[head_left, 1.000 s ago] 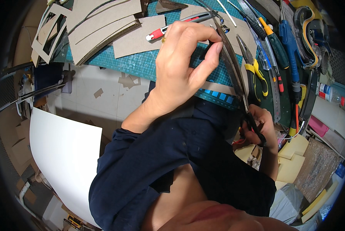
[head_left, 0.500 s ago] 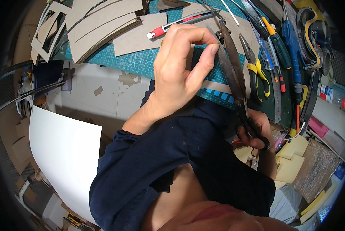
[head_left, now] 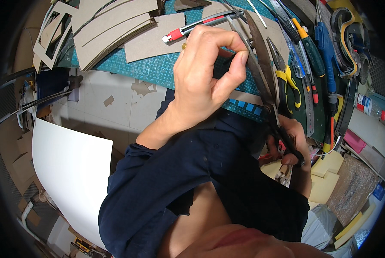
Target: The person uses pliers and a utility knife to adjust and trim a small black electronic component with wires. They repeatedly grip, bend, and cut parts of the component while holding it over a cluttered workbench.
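Observation:
My right hand (head_left: 292, 135) grips the handles of large dark metal scissors (head_left: 264, 81). Their long blades point away from me over the cutting mat, parted by a narrow gap. My left hand (head_left: 203, 71) is beside the blades, with thumb and forefinger pinched together against the left blade. Whatever lies between those fingertips is too small to make out. A red and grey utility knife (head_left: 201, 26) rests just beyond my left knuckles. Under the blades, a pale cardboard strip (head_left: 247, 98) lies near the front edge of the green cutting mat (head_left: 136, 73).
Cut cardboard sheets (head_left: 119, 26) cover the far left of the mat. To the right lie yellow-handled pliers (head_left: 289, 84), a screwdriver (head_left: 310, 51), a blue tool (head_left: 325, 64) and goggles (head_left: 345, 38). A white sheet (head_left: 72, 176) stands at the left; cardboard scraps (head_left: 143, 87) litter the floor.
The scissors have shifted slightly away from me, and their blades look a little wider apart. My left hand has moved slightly, still pinched beside the blade.

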A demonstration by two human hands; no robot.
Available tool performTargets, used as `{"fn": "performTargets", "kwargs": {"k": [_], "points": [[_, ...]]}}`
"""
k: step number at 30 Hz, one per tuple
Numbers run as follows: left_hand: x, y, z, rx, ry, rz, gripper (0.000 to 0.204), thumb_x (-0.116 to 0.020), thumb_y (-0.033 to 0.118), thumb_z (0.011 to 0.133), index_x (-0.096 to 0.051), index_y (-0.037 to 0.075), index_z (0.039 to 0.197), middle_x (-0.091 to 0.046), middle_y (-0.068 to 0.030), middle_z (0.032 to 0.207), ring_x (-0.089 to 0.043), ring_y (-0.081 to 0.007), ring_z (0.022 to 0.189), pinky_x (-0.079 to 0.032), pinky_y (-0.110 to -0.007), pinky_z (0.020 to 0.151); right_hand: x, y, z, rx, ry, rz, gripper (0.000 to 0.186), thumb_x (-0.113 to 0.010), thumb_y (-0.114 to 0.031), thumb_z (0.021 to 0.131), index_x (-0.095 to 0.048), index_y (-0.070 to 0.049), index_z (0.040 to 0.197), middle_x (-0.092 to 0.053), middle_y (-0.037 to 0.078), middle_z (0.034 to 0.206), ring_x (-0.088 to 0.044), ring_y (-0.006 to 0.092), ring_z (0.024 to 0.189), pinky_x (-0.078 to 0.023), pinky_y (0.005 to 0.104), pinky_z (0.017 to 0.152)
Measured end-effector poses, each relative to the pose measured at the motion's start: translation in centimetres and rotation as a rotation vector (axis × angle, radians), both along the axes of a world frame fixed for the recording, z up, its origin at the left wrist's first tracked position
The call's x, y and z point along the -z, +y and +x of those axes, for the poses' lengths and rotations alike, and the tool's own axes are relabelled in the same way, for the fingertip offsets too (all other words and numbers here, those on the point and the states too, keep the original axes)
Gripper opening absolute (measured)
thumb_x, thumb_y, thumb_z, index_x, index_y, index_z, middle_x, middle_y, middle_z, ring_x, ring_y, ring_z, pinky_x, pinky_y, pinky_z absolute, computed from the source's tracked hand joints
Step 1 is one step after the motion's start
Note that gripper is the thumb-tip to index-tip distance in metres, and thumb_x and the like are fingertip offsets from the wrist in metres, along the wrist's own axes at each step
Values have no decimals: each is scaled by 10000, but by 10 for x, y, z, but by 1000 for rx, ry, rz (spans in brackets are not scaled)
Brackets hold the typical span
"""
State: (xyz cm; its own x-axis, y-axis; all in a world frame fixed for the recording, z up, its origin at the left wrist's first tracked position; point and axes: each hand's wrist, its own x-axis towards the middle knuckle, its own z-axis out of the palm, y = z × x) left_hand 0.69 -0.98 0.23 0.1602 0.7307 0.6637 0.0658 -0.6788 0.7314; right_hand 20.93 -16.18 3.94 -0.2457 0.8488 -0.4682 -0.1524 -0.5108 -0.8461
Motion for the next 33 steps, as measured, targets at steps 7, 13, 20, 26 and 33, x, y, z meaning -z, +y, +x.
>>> {"fn": "performTargets", "kwargs": {"k": [7, 13, 20, 26, 33], "points": [[1, 2, 1, -7, 11, 46, 215, -727, -29, 754, -621, 22, 934, -613, -70, 876, -603, -191, 731, -512, -281, 633, 1, 0, 7, -47, -70, 2, 703, -921, -553, 576, -567, -5, 836, -622, 28, 647, -641, 88, 567, -448, 161, 511], [0, 4, -1, -22, 62, 122, 212, -725, -27, 753, -617, 21, 929, -611, -70, 873, -600, -197, 746, -509, -286, 641, 3, -1, 5, -72, -103, 15, 723, -893, -605, 583, -554, -14, 824, -596, 11, 627, -624, 78, 557, -422, 161, 496], [1, 4, 1, -13, 36, 112, 211, -720, -24, 753, -611, 20, 929, -607, -71, 872, -601, -202, 750, -506, -288, 643, -5, 5, -6, -21, -100, 12, 743, -865, -659, 588, -552, -23, 810, -584, 1, 611, -607, 71, 539, -406, 164, 483], [1, 3, 0, -14, 37, 102, 198, -718, -10, 768, -608, 18, 930, -603, -71, 869, -601, -204, 753, -506, -292, 641, -2, 3, -1, -55, -109, 36, 753, -848, -678, 598, -550, -17, 803, -598, 5, 601, -613, 82, 522, -419, 168, 475], [1, 4, 1, -20, 48, 158, 189, -718, -1, 782, -606, 14, 934, -602, -72, 867, -600, -208, 760, -506, -293, 637, 1, 0, -2, -51, -106, 53, 705, -835, -640, 634, -541, -18, 789, -592, 13, 607, -614, 89, 521, -419, 171, 474]]}}
